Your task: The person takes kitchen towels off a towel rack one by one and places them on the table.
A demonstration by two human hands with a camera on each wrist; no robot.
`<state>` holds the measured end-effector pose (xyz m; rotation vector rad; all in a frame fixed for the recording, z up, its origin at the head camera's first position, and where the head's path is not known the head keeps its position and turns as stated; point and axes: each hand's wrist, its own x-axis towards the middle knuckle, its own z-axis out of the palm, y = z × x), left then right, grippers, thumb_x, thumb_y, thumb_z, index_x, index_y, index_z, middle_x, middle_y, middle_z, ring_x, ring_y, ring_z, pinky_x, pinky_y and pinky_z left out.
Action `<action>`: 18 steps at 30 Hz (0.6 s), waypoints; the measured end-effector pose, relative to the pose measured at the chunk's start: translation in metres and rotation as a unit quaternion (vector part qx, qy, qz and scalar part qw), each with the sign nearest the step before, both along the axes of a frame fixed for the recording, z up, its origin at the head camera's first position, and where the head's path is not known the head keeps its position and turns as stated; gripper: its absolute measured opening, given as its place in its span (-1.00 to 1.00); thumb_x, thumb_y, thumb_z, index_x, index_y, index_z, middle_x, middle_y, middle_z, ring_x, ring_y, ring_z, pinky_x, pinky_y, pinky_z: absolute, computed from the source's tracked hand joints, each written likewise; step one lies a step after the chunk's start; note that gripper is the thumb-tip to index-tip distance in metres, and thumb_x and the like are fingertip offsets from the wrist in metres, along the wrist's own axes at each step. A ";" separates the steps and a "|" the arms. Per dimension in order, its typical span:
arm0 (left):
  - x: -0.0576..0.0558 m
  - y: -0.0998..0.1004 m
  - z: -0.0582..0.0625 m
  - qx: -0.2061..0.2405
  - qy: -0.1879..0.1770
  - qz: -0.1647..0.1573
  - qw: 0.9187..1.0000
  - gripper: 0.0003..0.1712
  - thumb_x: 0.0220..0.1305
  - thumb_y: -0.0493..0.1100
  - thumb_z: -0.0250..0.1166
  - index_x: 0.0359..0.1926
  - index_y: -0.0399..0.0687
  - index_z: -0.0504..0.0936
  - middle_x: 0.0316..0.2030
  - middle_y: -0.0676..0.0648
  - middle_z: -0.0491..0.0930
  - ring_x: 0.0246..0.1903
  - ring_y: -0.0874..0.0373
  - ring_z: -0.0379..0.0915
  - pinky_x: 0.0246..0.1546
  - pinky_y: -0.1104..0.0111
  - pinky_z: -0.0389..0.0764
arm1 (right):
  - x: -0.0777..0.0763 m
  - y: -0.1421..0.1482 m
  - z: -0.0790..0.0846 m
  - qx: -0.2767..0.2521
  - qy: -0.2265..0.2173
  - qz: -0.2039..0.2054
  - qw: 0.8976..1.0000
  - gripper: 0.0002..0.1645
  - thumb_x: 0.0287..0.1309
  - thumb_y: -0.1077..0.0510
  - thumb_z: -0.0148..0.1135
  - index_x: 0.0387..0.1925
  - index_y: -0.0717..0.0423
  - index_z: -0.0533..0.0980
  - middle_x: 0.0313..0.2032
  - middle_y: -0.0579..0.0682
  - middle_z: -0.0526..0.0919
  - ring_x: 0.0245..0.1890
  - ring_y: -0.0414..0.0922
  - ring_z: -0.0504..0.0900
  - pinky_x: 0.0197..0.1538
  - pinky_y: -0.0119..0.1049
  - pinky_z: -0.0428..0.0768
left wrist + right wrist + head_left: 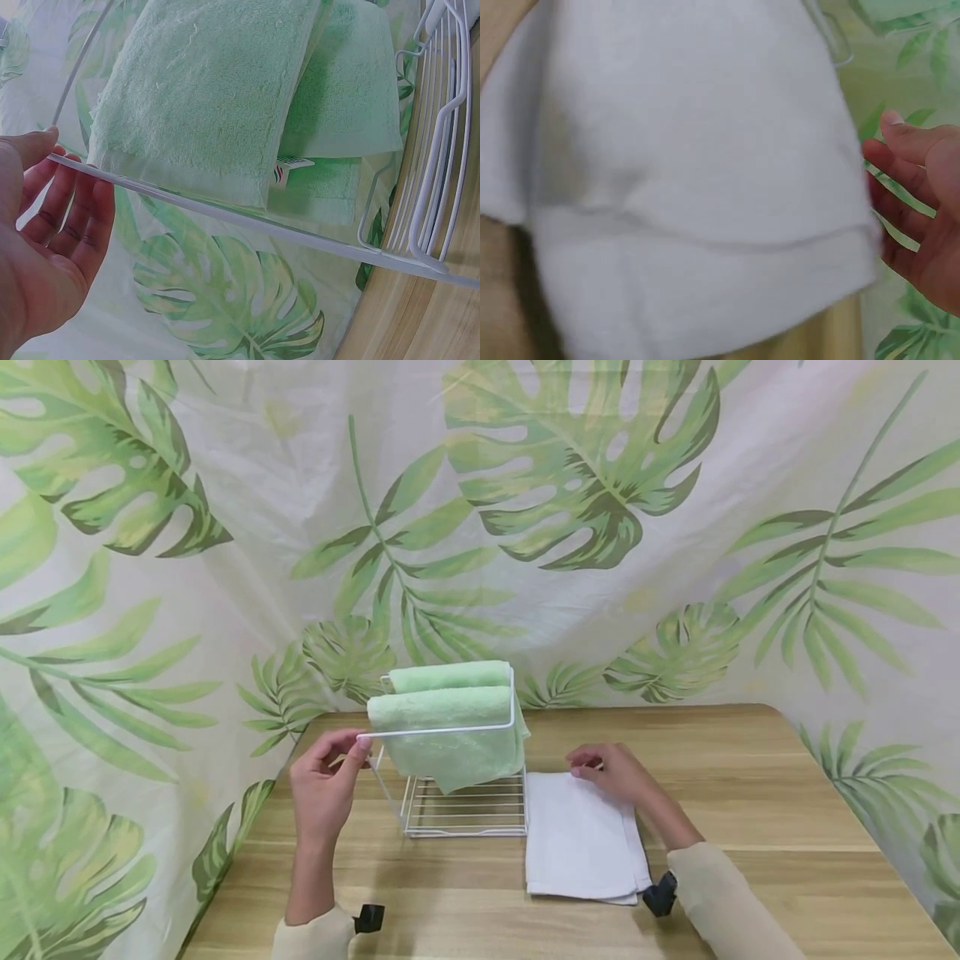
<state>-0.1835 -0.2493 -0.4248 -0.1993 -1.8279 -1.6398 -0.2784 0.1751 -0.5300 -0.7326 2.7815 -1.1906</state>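
A white wire rack [468,834] stands on the table, with a slatted base and raised bars. Over those bars hang pale green towels [450,747]; a small printed label [282,174] peeks out between their layers in the left wrist view. At the rack's upper left corner my left hand [324,789] pinches the wire bar between thumb and fingers. To the right of the rack lies a folded white cloth [581,839]. My right hand [611,772] is at the cloth's far edge, fingertips partly behind it and the thumb free in the right wrist view.
The wooden table [720,793] has rounded far corners. Behind it hangs a leaf-printed curtain [555,635], close to the table's back edge. Black wrist mounts [660,893] show at both sleeves, the right one beside the white cloth's near corner.
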 end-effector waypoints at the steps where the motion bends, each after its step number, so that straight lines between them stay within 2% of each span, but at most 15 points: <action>1: 0.000 0.000 0.000 0.000 -0.001 0.000 1.000 -0.88 0.37 -0.46 0.41 -0.14 -0.53 0.71 -0.42 0.12 0.72 -0.45 0.27 0.69 -0.40 0.53 0.78 | 0.001 0.000 0.006 -0.002 0.007 0.007 1.000 -0.70 0.47 0.21 0.35 0.14 0.22 0.71 -0.08 0.06 0.85 -0.11 -0.10 0.78 0.00 -0.24 0.78; 5: 0.000 0.000 0.001 -0.003 -0.004 0.002 1.000 -0.89 0.37 -0.46 0.41 -0.14 -0.51 0.72 -0.41 0.11 0.72 -0.44 0.24 0.70 -0.39 0.51 0.79 | 0.006 -0.004 0.031 -0.020 0.010 0.011 1.000 -0.66 0.50 0.18 0.32 0.18 0.23 0.68 -0.04 0.09 0.84 -0.05 -0.03 0.79 0.05 -0.14 0.82; 10: 0.000 0.001 0.001 -0.004 -0.005 0.005 1.000 -0.88 0.37 -0.46 0.41 -0.14 -0.53 0.71 -0.41 0.12 0.72 -0.44 0.24 0.70 -0.39 0.49 0.80 | 0.014 -0.013 0.065 -0.032 0.007 -0.004 0.999 -0.65 0.51 0.08 0.33 0.20 0.11 0.70 -0.02 -0.01 0.84 0.00 -0.06 0.77 0.09 -0.09 0.81; 18: 0.000 0.000 0.001 -0.001 -0.003 0.003 1.000 -0.88 0.38 -0.46 0.40 -0.14 -0.53 0.71 -0.40 0.13 0.72 -0.43 0.31 0.69 -0.38 0.52 0.80 | 0.022 -0.031 0.116 -0.048 0.094 0.018 0.994 -0.65 0.45 0.12 0.39 0.19 0.11 0.70 -0.04 -0.02 0.86 -0.05 -0.07 0.81 0.02 -0.12 0.83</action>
